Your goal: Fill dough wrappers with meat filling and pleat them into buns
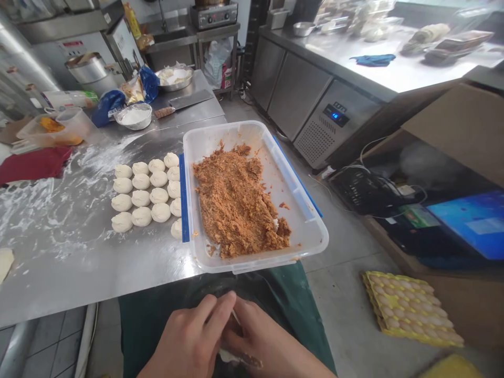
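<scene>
Both hands are close together at the bottom middle, in front of the dark green apron. My left hand is closed with its fingers bent inward, meeting my right hand at the fingertips. Between them they grip a piece of pale dough, mostly hidden behind the fingers. Just beyond the hands stands a clear plastic tub holding crumbly reddish-brown filling. Left of the tub, rows of round pleated buns rest on the floured steel table.
A cleaver, a bowl of white flour and a plastic container with orange contents lie farther back. A piece of dough sits at the left edge. Egg trays are low on the right, by the steel fridge counter.
</scene>
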Tool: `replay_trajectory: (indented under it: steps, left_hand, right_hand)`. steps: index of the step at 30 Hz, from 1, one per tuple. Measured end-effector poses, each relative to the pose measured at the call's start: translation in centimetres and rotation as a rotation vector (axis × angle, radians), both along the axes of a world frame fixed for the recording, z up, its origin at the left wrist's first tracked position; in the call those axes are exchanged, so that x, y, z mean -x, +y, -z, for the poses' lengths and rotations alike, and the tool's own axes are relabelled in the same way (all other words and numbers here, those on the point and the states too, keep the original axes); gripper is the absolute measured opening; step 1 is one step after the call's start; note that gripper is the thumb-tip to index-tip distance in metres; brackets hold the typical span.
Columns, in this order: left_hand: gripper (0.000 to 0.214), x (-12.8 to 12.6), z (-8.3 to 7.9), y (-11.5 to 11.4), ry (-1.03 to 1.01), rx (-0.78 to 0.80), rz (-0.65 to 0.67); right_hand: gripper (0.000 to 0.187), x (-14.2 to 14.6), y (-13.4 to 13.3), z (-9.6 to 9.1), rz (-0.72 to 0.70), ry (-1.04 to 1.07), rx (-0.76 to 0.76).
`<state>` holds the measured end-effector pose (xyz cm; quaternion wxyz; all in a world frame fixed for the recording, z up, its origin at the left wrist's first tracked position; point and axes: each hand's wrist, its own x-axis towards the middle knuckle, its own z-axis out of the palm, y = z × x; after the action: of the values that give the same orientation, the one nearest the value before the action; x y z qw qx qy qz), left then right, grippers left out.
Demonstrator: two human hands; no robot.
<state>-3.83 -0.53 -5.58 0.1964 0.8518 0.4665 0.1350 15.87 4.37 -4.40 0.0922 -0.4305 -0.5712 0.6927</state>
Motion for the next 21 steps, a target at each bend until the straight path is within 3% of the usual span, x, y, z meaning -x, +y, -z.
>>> replay_trajectory:
  steps: [2, 6, 11, 15, 19, 21]
  left_hand:
    - [0.053, 0.3, 0.1, 0.2, -0.012, -0.022, -0.031]
    - [0.027, 0.8, -0.1, 0.5, -0.124, 0.011, -0.150]
    - [0.048, 0.5, -0.6, 0.7, -0.146, -0.051, -0.129]
    - [0.029, 0.2, -1.0, 0.6, -0.176, -0.048, -0.143]
    - [0.053, 0.3, -0.9, 0.6, -0.057, -0.086, -0.060]
    - [0.053, 0.3, -0.9, 0.7, -0.023, -0.097, -0.032]
  right_hand:
    - [0.014, -0.2, 0.2, -0.1, 0.002, 0.116, 0.051]
    - [0.028, -0.5, 0.0, 0.4, 0.158, 0.364, 0.229]
    - [0.035, 0.0, -1.0, 1.1, 0.227, 0.525, 0.408]
    - [0.034, 0.0, -1.1, 0.8, 0.245, 0.477, 0.349]
    - [0.026, 0.1, -0.9, 0.5, 0.209, 0.388, 0.300]
    - [0.021, 0.2, -0.9, 0.5, 0.181, 0.350, 0.275]
